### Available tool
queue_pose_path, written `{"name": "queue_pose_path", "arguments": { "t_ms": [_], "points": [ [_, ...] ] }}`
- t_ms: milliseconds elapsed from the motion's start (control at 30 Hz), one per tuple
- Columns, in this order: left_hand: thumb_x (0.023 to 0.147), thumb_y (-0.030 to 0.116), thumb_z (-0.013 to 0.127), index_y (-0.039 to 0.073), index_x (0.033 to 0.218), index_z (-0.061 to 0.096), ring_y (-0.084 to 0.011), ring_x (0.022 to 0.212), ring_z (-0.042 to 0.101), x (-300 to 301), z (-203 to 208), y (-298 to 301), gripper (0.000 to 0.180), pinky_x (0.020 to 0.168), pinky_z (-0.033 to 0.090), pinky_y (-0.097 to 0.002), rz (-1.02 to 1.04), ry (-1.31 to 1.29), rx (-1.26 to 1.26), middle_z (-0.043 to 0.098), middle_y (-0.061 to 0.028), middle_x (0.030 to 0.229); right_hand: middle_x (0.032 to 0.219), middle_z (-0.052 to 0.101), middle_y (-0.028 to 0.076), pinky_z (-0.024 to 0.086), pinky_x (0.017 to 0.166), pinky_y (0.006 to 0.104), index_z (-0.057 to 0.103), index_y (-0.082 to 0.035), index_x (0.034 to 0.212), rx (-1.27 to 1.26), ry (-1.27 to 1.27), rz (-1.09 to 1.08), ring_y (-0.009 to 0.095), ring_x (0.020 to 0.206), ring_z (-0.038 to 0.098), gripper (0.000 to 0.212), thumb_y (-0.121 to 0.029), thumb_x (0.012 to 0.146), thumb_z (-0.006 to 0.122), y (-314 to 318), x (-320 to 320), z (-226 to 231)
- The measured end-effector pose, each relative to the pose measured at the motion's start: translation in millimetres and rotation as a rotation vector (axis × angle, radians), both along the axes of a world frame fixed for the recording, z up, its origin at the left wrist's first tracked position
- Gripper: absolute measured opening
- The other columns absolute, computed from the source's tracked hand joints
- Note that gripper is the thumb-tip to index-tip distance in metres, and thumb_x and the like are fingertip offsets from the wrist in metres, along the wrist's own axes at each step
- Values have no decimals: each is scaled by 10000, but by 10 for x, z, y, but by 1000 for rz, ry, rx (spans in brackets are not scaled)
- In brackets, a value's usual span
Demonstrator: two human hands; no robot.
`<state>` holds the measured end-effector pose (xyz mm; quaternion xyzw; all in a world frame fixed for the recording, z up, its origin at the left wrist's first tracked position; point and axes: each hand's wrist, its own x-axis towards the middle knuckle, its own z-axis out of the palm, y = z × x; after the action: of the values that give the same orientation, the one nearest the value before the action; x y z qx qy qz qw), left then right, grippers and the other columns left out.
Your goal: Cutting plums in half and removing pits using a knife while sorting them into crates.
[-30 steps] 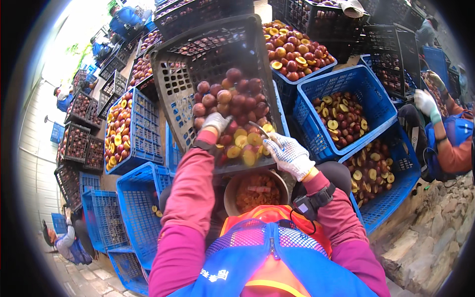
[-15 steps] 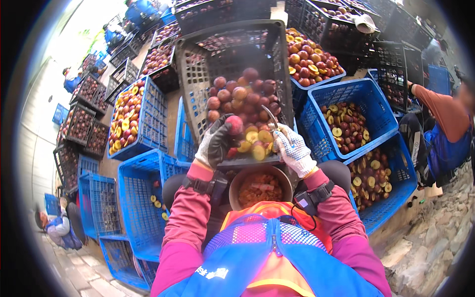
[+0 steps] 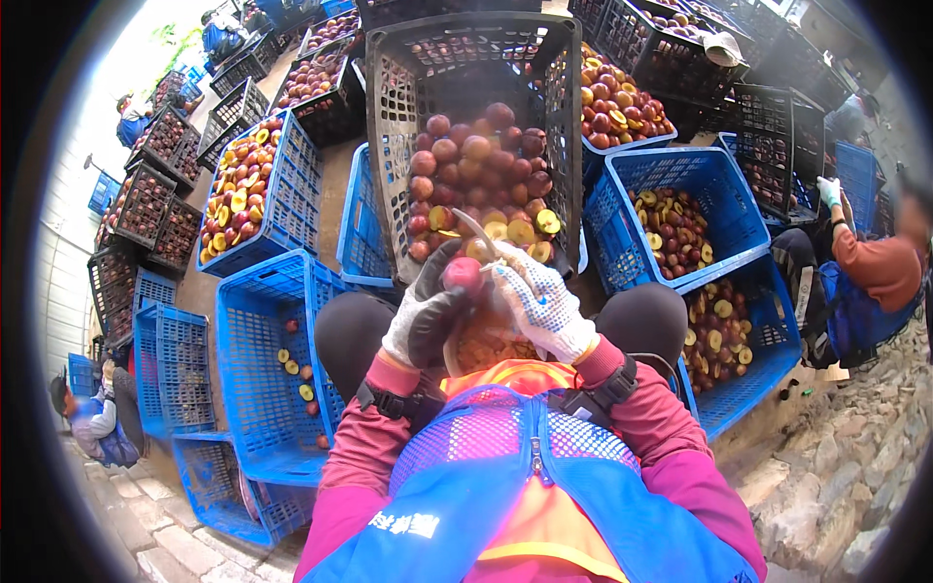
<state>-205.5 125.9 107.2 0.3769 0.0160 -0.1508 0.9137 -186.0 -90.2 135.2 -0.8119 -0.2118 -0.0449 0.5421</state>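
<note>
The left hand [image 3: 425, 311], in a black and white glove, is curled round a red plum [image 3: 463, 275], thumb and fingers pinching it with its upper side bare. The right hand [image 3: 546, 309], in a white dotted glove, is closed on a curved knife [image 3: 474, 231], whose blade points up and to the left, just beyond the plum. Blur and the bent fingers crowd that spot, so I cannot tell whether knife and plum touch.

A second ago the left hand was down among the fruit in the black crate [image 3: 381, 165]; half a second ago it had the plum up over the crate's near end. Now both hands have drawn in toward the lap and stand close together over the bowl [image 3: 451, 354]. So the plum is clear of the heap and within the knife's reach.

The crate lies tilted in front, whole plums [image 3: 476, 160] piled in its middle and cut halves [image 3: 521, 231] at its near end. To the left, a blue crate [image 3: 255, 389] holds a few scattered pieces [image 3: 306, 393].
</note>
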Motion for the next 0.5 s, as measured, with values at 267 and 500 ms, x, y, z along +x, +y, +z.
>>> {"name": "queue_pose_path", "arguments": {
  "t_ms": [267, 500],
  "points": [
    [1128, 355, 660, 38, 1481, 613, -229, 1021, 703, -57, -678, -10, 476, 871, 565, -408, -78, 120, -214, 725, -76, 1246, 1078, 793, 248, 634, 798, 459, 654, -56, 1464, -161, -272, -90, 438, 953, 788, 373, -227, 1134, 635, 138, -20, -309],
    [1094, 332, 730, 42, 1519, 609, -235, 1372, 636, -80, -465, 88, 528, 1215, 473, -423, -107, 11, -239, 674, -79, 1461, 1114, 796, 212, 630, 819, 457, 668, -20, 1435, -91, -280, -52, 435, 924, 779, 337, -173, 1141, 606, 167, -103, -211]
  ]
}}
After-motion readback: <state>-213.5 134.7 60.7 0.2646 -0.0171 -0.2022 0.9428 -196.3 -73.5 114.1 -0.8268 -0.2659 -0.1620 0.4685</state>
